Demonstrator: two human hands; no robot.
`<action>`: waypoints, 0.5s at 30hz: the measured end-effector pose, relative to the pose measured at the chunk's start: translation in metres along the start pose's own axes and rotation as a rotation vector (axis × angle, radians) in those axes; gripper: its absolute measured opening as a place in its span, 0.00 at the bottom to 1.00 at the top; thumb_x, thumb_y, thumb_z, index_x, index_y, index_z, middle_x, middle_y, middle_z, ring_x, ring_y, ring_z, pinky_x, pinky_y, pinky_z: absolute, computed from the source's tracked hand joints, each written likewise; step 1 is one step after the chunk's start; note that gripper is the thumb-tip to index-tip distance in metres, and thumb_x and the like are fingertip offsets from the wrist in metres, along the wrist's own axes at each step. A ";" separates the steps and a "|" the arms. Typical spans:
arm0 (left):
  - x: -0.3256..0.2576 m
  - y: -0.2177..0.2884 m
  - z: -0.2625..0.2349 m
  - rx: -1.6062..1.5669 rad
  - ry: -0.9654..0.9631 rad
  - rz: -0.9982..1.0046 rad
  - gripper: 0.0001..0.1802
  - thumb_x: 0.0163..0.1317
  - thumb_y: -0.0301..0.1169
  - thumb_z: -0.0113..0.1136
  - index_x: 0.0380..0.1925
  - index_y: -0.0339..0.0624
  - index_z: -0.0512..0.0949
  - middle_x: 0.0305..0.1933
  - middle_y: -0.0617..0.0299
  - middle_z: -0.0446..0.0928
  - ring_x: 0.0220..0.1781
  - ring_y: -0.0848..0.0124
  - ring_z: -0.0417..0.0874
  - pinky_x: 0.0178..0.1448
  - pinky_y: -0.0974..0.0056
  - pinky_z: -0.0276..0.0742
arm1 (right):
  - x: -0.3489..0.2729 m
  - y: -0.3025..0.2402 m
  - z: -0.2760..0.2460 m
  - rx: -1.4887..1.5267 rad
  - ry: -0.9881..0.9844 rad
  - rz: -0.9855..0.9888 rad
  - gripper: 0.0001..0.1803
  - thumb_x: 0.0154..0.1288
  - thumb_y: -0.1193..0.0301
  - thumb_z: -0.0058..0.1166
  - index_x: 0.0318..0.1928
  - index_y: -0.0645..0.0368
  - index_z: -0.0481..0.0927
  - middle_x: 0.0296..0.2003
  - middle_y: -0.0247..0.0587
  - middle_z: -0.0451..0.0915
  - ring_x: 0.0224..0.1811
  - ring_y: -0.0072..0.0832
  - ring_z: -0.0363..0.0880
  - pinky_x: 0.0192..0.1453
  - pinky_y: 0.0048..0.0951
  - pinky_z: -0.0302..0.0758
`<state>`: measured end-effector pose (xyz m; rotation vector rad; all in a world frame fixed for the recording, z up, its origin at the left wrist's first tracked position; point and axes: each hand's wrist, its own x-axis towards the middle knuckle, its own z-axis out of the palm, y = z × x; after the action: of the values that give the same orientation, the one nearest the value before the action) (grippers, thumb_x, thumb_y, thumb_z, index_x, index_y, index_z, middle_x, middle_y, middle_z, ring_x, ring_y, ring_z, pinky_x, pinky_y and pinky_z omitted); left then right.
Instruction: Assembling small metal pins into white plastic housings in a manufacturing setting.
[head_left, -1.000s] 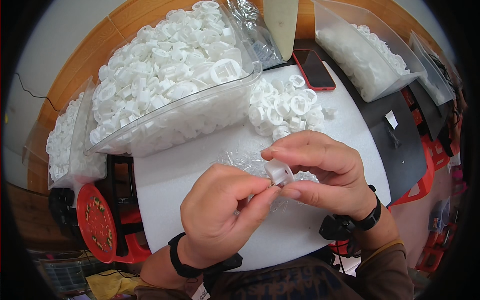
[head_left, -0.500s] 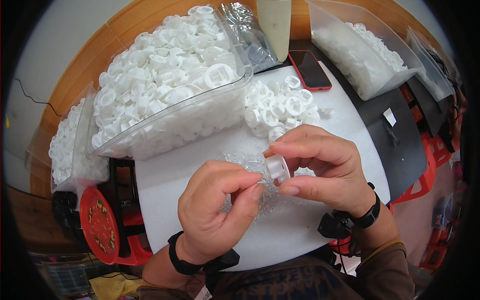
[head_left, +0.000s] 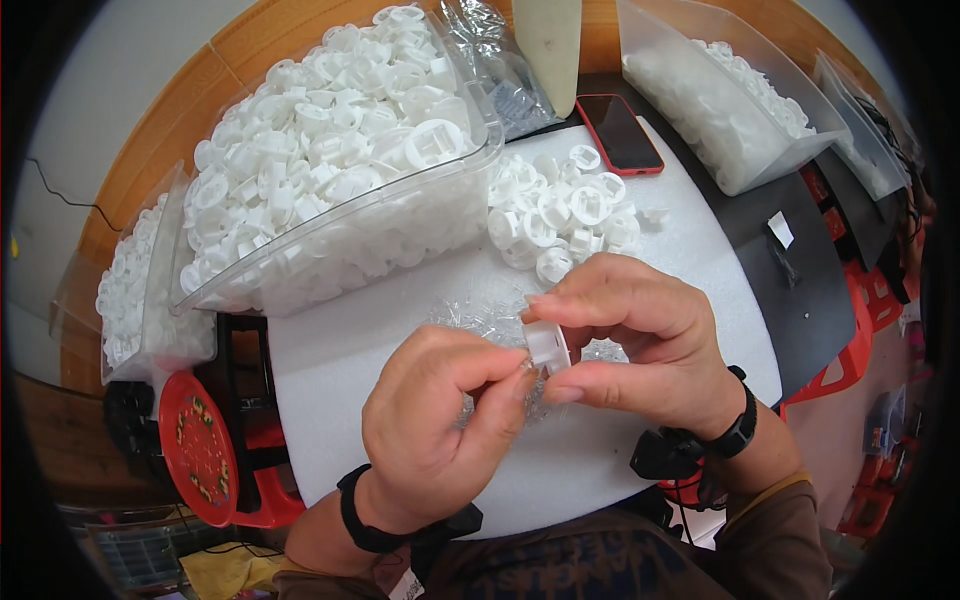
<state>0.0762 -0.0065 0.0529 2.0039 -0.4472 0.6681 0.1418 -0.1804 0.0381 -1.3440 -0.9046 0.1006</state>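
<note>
Between the thumb and fingers of my right hand [head_left: 640, 345] is a white plastic part [head_left: 546, 346] with a round rim and a boxy middle, its side turned toward my left hand. The thumb and forefinger of my left hand [head_left: 450, 405] are pinched together right at the part's edge. Something small and clear seems to show at those fingertips, too small to make out fully. Beneath both hands, a scatter of thin clear plastic pins [head_left: 480, 318] lies on the white foam-like table top [head_left: 345, 375]. Beyond my right hand is a loose heap of similar white parts [head_left: 560, 210].
A large clear bin [head_left: 370, 210] heaped with white parts stands at the back left, a smaller one [head_left: 150, 340] beside it. Another bin [head_left: 720, 120] is at the back right. A red-cased phone [head_left: 620, 135] lies behind the heap. A red stool [head_left: 195, 450] stands at left.
My right hand has moved slightly left and down, tilting the white part. My left fingertips have come right and now meet its edge.
</note>
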 end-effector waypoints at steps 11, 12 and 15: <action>-0.002 -0.002 -0.006 -0.552 -0.097 -0.472 0.07 0.55 0.17 0.60 0.34 0.33 0.76 0.34 0.60 0.75 0.35 0.76 0.74 0.40 0.72 0.70 | 0.001 -0.004 0.000 -0.079 0.057 -0.063 0.23 0.49 0.78 0.67 0.49 0.59 0.79 0.37 0.38 0.77 0.29 0.20 0.74 0.32 0.19 0.72; -0.002 -0.003 -0.006 -0.598 -0.104 -0.470 0.06 0.55 0.17 0.60 0.34 0.33 0.76 0.35 0.60 0.75 0.36 0.76 0.74 0.41 0.72 0.69 | 0.000 -0.005 0.001 -0.079 0.061 -0.061 0.23 0.49 0.78 0.67 0.49 0.59 0.79 0.37 0.38 0.77 0.29 0.20 0.74 0.32 0.19 0.72; -0.004 -0.007 -0.006 -0.525 -0.144 -0.409 0.06 0.56 0.17 0.59 0.34 0.34 0.75 0.35 0.60 0.74 0.36 0.76 0.73 0.40 0.72 0.69 | -0.002 -0.006 0.002 -0.122 0.072 -0.052 0.23 0.49 0.78 0.67 0.48 0.59 0.79 0.36 0.38 0.76 0.29 0.21 0.74 0.30 0.20 0.72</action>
<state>0.0756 0.0022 0.0484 1.5743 -0.2484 0.1284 0.1369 -0.1817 0.0420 -1.4264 -0.8962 -0.0433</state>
